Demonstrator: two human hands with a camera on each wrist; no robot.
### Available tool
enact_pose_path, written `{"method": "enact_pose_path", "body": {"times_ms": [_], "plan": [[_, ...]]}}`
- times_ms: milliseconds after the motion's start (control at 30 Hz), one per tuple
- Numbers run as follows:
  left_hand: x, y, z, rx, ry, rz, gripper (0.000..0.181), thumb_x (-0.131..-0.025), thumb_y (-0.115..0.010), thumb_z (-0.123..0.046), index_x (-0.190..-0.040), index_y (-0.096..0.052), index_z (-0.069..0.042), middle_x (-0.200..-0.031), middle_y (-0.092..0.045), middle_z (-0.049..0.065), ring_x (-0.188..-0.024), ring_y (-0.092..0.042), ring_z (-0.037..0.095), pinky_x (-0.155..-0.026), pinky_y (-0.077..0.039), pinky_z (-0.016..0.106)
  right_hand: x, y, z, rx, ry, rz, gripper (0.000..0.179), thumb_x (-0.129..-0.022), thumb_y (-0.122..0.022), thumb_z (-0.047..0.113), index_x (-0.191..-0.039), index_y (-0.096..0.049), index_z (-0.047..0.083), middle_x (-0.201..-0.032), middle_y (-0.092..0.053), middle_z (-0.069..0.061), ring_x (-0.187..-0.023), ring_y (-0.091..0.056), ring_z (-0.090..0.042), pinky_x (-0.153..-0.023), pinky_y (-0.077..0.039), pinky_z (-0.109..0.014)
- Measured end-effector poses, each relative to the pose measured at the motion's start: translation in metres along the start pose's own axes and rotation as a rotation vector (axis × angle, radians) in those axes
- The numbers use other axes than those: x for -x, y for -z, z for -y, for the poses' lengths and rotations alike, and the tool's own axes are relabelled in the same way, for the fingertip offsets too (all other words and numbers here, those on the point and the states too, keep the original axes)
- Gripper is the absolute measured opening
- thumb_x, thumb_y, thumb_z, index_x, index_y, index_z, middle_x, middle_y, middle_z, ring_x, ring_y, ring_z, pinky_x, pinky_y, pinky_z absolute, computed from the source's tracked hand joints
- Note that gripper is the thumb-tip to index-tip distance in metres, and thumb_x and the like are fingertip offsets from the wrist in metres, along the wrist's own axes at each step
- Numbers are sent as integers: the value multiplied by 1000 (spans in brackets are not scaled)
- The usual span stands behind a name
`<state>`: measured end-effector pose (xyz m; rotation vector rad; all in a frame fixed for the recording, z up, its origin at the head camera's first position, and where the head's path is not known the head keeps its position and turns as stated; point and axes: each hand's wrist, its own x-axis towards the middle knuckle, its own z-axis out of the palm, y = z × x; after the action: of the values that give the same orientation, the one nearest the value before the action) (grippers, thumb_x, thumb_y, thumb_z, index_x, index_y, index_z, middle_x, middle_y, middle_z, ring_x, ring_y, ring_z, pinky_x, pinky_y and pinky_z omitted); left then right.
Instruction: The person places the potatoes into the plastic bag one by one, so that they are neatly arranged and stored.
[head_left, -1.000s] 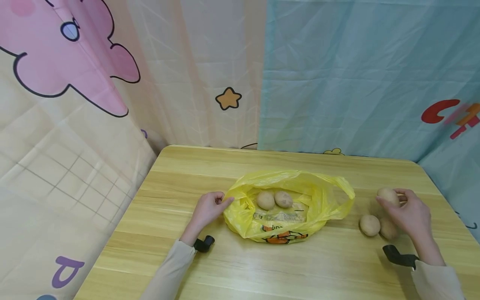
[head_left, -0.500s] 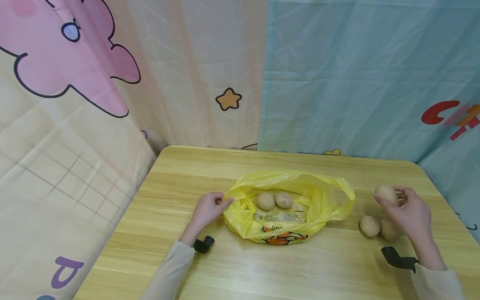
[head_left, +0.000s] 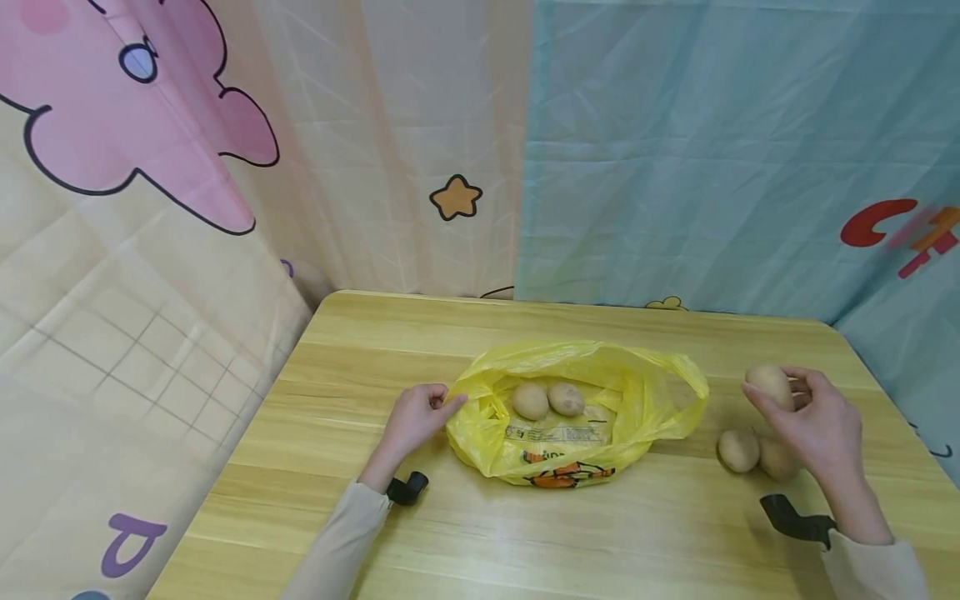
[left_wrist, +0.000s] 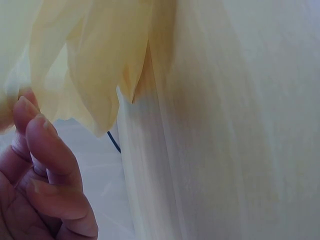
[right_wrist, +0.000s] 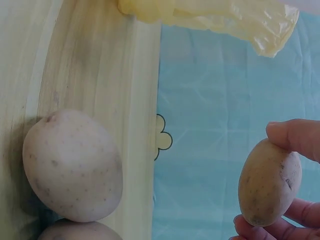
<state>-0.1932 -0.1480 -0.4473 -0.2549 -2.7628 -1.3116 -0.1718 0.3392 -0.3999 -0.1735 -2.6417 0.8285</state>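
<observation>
A yellow plastic bag lies with its mouth spread wide on the table. My left hand pinches its left edge between thumb and fingers; in the left wrist view the thin film hangs past my curled fingers. Inside the bag, a round potato and another potato sit side by side. Right of the bag, my right hand grips a potato between thumb and fingertips, raised above the table. Below it, a potato and a partly hidden potato rest together.
The wooden table ends at a back edge against a light blue curtain and a cream curtain with a star. A handle loop of the bag points toward the right hand. Black camera straps are on both wrists.
My right hand has lifted the potato slightly and shifted it a little to the left, away from the potatoes on the table. The left hand and the bag stay as they were.
</observation>
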Motion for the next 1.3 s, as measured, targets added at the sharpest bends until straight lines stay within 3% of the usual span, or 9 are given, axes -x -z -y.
{"method": "enact_pose_path", "body": {"times_ms": [767, 1300], "plan": [[0, 1, -2, -4, 4, 3, 47, -89, -68, -32, -58, -38, -13, -50, -27, -8, -46, -27, 8, -49, -24, 23, 8, 5, 30, -44, 69, -60, 57, -78, -77, 32, -117, -58, -4, -98, -62, -22, -65, -39, 19, -57, -36, -19], [0, 0, 0, -13, 5, -4, 45, -89, -67, -34, -59, -40, -14, -50, -29, -7, -47, -29, 8, -49, -26, 24, 17, 3, 52, -68, 148, -81, 53, -74, -82, 27, -114, -60, 2, -92, -63, -15, -68, -41, 16, -60, -36, -19]]}}
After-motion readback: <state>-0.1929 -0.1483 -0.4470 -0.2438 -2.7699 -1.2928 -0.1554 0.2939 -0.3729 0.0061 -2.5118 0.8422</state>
